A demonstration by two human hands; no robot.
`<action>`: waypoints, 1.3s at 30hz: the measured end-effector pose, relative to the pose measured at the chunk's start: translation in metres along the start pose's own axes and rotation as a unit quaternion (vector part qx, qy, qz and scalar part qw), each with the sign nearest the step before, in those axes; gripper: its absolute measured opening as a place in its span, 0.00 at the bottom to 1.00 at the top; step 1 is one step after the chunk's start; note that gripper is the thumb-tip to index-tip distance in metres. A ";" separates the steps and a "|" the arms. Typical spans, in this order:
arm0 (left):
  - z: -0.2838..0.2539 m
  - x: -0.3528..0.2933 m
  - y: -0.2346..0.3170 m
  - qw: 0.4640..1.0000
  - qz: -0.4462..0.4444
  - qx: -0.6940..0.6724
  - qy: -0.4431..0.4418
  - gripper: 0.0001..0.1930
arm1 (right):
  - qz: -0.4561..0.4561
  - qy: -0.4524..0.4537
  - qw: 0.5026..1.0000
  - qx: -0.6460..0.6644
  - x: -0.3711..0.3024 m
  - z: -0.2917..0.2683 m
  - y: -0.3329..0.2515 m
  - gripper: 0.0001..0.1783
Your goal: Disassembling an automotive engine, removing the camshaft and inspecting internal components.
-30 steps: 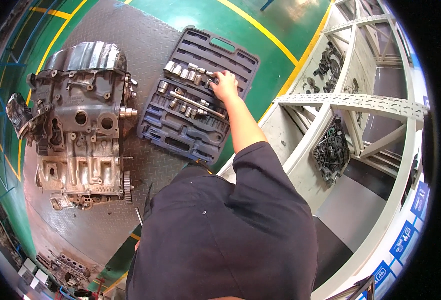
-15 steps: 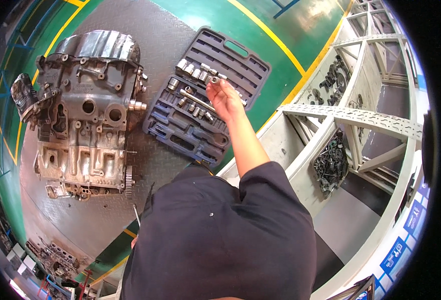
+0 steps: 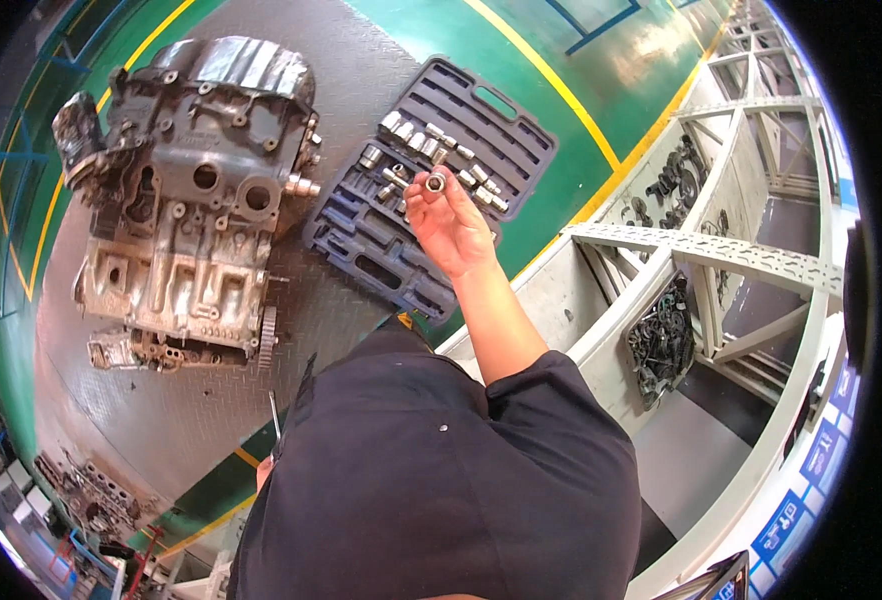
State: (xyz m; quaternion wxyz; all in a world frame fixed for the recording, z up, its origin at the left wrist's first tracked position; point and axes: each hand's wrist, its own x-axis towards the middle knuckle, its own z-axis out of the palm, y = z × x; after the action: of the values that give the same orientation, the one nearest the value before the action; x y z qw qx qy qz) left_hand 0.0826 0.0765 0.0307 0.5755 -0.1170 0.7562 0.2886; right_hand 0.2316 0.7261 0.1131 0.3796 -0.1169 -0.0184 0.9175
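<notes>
My right hand (image 3: pixel 451 230) pinches a shiny metal socket (image 3: pixel 435 183) between thumb and fingertips, its round opening facing up. The hand hovers over an open dark plastic socket-set case (image 3: pixel 373 268), covering part of its lower tray. Several chrome sockets (image 3: pixel 418 141) lie in rows along the middle of the case. Low at the left, only a sliver of my left hand (image 3: pixel 264 472) shows beside my dark shirt. A thin metal rod of a tool (image 3: pixel 274 412) sticks up from it; its grip and the fingers are mostly hidden.
A large, dirty engine block (image 3: pixel 186 200) stands on the grey tread-plate surface left of the case. White metal framing (image 3: pixel 721 245) runs along the right, with a tray of dark parts (image 3: pixel 659 335) inside. More engine parts (image 3: pixel 101 495) lie at lower left.
My right hand has drawn back from the sockets a little towards me, with the socket turned more plainly into view. The whole view has shifted slightly; the left hand stays low.
</notes>
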 end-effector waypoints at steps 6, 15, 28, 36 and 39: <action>-0.013 -0.015 -0.014 0.996 0.059 -0.068 -0.018 0.13 | 0.063 0.074 0.993 0.068 -0.019 -0.013 0.033 0.17; -0.069 0.021 -0.055 0.997 0.017 0.067 0.047 0.18 | -0.016 0.039 0.920 -0.390 -0.100 0.060 0.135 0.18; -0.199 0.064 -0.110 0.990 0.078 0.079 0.087 0.20 | 0.091 -0.035 0.975 -0.202 -0.194 0.117 0.313 0.30; -0.241 0.074 -0.108 0.958 0.098 0.238 0.124 0.19 | 0.164 -0.063 0.974 -0.141 -0.234 0.141 0.372 0.26; -0.250 0.090 -0.119 0.959 0.108 0.228 0.130 0.19 | 0.140 -0.101 0.964 -0.205 -0.240 0.152 0.385 0.26</action>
State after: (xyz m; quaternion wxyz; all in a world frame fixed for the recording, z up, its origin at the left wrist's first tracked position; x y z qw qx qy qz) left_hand -0.0852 -0.1483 -0.0465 0.4488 0.0635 0.8784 0.1514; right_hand 0.0945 0.2925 0.2623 0.2119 -0.1006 -0.2277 0.9450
